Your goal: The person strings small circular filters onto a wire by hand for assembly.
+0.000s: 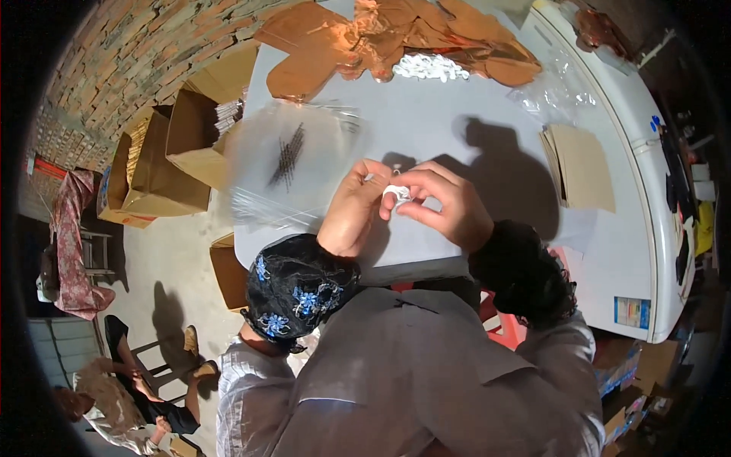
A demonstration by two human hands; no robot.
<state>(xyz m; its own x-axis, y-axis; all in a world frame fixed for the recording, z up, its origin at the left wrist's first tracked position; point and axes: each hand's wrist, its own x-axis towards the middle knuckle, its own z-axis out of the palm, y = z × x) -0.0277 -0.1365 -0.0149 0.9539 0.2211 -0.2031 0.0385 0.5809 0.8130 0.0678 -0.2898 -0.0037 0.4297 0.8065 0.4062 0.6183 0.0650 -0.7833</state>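
Both of my hands are raised close together over the near part of a pale table [426,114]. In my right hand [449,199] a small curled white piece [397,193] is pinched between thumb and fingers. My left hand [352,206] is closed right beside it, fingertips drawn together; what they grip is hidden. Beyond the hands lies a pile of similar small white pieces [430,67]. To the left, several thin dark sticks [288,156] lie on clear plastic bags [251,179].
Crumpled orange-brown foil wrapping [308,38] spreads along the far edge. Flat brown cardboard sheets [590,167] lie at right, near a white appliance [636,145]. Open cardboard boxes [171,171] stand left of the table. At lower left a person [114,396] sits near a dark chair.
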